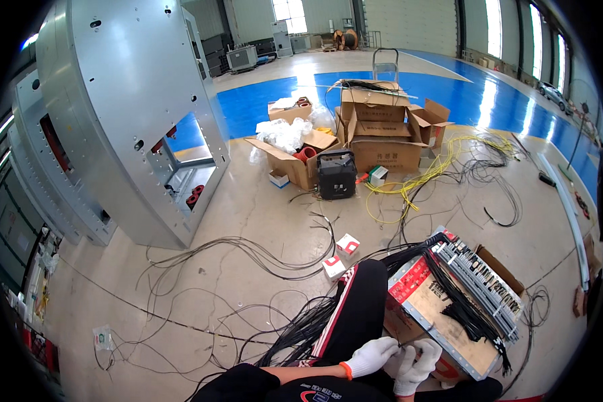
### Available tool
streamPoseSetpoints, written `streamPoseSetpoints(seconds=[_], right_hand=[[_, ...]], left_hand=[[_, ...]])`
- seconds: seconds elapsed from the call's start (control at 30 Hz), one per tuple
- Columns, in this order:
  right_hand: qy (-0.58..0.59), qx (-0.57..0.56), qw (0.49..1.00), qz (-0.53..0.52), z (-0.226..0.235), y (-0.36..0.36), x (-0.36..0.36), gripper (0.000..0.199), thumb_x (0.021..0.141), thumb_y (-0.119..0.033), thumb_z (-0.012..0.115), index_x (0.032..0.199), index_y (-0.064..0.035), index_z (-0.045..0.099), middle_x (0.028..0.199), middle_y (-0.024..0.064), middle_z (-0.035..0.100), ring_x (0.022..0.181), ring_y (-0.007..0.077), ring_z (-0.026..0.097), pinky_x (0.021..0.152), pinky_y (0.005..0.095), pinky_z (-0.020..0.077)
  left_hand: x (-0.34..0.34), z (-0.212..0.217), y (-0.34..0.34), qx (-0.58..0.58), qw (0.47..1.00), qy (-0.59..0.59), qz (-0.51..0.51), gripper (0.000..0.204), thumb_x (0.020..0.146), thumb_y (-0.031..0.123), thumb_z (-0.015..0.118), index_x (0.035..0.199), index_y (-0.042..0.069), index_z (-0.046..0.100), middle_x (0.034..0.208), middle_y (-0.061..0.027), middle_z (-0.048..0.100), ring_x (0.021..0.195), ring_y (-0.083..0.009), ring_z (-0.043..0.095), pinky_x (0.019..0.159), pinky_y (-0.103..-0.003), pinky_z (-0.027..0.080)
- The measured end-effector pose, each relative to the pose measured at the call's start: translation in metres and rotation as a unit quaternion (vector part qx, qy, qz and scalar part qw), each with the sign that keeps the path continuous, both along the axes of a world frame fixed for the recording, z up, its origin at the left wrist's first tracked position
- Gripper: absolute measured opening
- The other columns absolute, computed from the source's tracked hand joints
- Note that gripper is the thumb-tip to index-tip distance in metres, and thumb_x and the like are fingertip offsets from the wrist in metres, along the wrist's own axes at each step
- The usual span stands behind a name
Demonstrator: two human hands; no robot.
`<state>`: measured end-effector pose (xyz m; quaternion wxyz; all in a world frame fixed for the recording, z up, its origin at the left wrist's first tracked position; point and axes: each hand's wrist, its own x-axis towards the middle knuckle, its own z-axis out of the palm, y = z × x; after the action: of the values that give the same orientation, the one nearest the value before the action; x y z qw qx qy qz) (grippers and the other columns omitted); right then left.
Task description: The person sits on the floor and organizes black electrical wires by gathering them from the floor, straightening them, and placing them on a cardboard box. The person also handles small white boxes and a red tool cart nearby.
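My left hand (370, 356), in a white knit glove with an orange cuff, is closed in a pinch in front of my lap. Close beside it, my right hand (418, 366), also white-gloved, has its fingers curled in toward the left fingertips. Whatever lies between the fingertips is too small to make out. Right of my knee stands a wooden-topped box (442, 321) with red tape. On it lie a bundle of black cables (463, 309) and a row of grey metal rails with small parts (479, 285). More black cables (305, 331) spread left of my leg.
Two small white-and-red boxes (341, 257) sit beyond my knee. Farther out are a black case (336, 175), open cardboard cartons (385, 144) and coiled yellow cable (435, 175). A tall grey metal cabinet (130, 114) stands at left. Loose wires (248, 254) cross the floor.
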<state>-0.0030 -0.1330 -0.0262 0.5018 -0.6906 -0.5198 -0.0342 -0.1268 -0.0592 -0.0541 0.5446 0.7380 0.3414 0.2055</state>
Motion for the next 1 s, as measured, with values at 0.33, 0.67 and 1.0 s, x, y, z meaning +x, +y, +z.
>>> streamPoseSetpoints(seconds=[0.33,0.67,1.0], right_hand=[[0.567,-0.005,0.813,0.128,0.000,-0.007,0.026,0.012,0.101,-0.013,0.045,0.099,-0.0072,0.055,0.080,0.0034,0.059,0.056,0.0061,0.042,0.049,0.0208,0.0328],[0.635,0.291,0.714,-0.055,-0.008,-0.006,0.087,0.013,0.102,-0.014,0.048,0.103,-0.0045,0.057,0.082,0.0023,0.058,0.066,0.0082,0.049,0.060,0.0230,0.0401],[0.684,0.191,0.698,0.092,-0.018,0.000,0.055,0.046,0.097,-0.009,0.054,0.139,-0.0029,0.040,0.133,0.0140,0.053,0.087,0.0151,0.056,0.082,0.0296,0.0480]], left_hand=[[-0.001,0.019,0.014,-0.263,0.949,0.027,-0.171,0.028,0.102,0.029,0.047,0.099,0.005,0.061,0.077,-0.0033,0.056,0.063,-0.0136,0.053,0.060,-0.028,0.046],[-0.050,0.058,0.063,-0.235,0.967,0.083,-0.051,0.023,0.097,0.018,0.051,0.099,0.003,0.067,0.069,0.0044,0.055,0.056,-0.0018,0.043,0.050,-0.018,0.034],[-0.022,0.056,0.073,-0.198,0.977,0.061,-0.056,0.020,0.097,0.017,0.054,0.094,0.003,0.068,0.067,0.0046,0.055,0.053,-0.0020,0.041,0.048,-0.019,0.031]])
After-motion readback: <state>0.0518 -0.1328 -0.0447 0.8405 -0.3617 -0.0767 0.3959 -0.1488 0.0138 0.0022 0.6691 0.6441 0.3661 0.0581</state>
